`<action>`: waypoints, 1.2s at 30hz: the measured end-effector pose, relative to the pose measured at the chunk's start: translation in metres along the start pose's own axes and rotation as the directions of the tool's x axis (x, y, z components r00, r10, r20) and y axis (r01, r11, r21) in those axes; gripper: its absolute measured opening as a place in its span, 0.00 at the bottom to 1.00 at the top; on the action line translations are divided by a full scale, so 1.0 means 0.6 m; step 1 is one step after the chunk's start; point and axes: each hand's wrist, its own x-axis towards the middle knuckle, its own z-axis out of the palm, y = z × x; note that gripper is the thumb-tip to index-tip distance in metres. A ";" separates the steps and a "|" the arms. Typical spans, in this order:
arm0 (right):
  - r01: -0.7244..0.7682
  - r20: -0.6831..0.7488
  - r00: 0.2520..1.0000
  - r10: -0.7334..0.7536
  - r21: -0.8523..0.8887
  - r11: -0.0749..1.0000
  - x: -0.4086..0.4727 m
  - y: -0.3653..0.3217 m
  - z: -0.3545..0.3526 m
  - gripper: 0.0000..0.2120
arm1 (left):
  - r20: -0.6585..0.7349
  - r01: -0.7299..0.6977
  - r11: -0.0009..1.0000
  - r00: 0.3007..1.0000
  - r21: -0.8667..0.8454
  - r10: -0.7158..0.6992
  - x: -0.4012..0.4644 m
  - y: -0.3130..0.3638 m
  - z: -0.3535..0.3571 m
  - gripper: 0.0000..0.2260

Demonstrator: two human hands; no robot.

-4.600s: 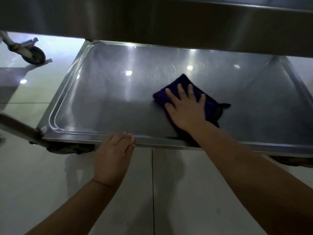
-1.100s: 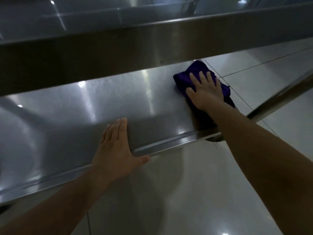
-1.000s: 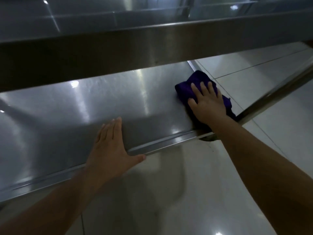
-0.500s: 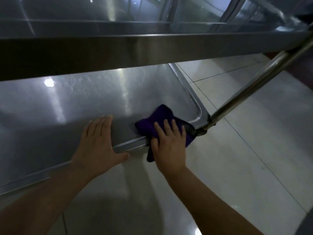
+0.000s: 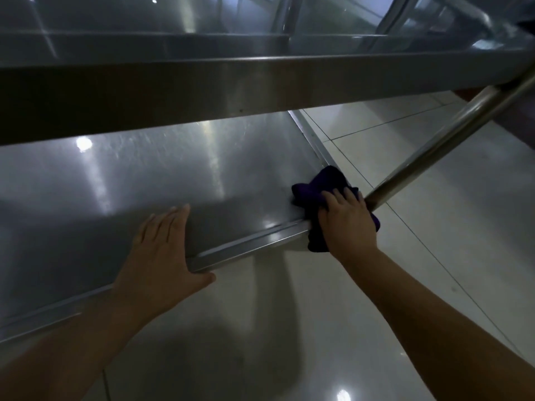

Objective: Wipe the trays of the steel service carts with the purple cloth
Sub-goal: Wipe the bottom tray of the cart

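cloth at the tray's near right corner

the floor (image 5: 434,241) is glossy pale tile and fills the lower right of the view. above it the upper shelf (image 5: 260,82) of the cart crosses the whole frame, and under it the lower tray (image 5: 115,183) lies dim and reflective, its near rim running down to the left. a steel post (image 5: 451,140) slants up from the tray's near right corner.

the left hand (image 5: 162,256) lies flat on the tray, fingers straight, thumb hooked over the rim, holding nothing. the right hand (image 5: 347,224) presses the cloth (image 5: 321,183) onto that corner, fingers curled into it; part of the cloth hangs over the rim.

risks, as i judge them: the overhanging cloth could slip off toward the floor if the grip loosens, the knuckles could knock the post just beside them, and a hard push might roll the cart despite the bracing hand.
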 end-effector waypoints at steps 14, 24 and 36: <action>0.035 0.137 0.989 -0.046 0.077 0.996 0.321 -0.109 0.027 0.26 | -0.036 -0.016 0.997 0.999 0.074 0.019 0.024 0.000 0.002 0.49; 0.463 0.093 0.877 -0.472 0.107 0.880 0.206 -0.212 0.020 0.27 | -0.072 0.080 0.995 0.994 -0.056 -0.084 0.018 -0.006 0.006 0.55; 0.684 0.209 0.683 -0.700 0.153 0.713 0.154 -0.114 0.013 0.35 | -0.129 0.078 0.996 0.988 -0.041 -0.083 0.001 -0.008 0.008 0.57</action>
